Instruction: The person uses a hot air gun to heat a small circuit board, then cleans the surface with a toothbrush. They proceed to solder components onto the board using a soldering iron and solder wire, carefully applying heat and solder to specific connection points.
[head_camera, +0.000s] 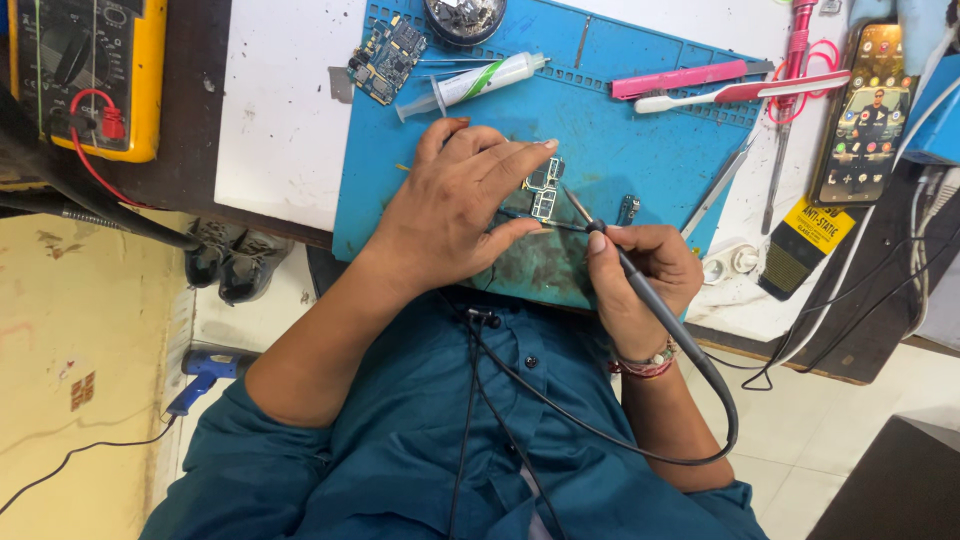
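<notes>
Two hands over blue work mat (640, 150): left hand (455, 205) with fingers spread, pressing small circuit board (543, 190) at mat centre; right hand (640, 275) pinching soldering iron (625, 262), tip just beside board; white syringe tube with green stripe (480, 80) at mat top; yellow-and-black rectangular label on brush (812, 228) at right
</notes>
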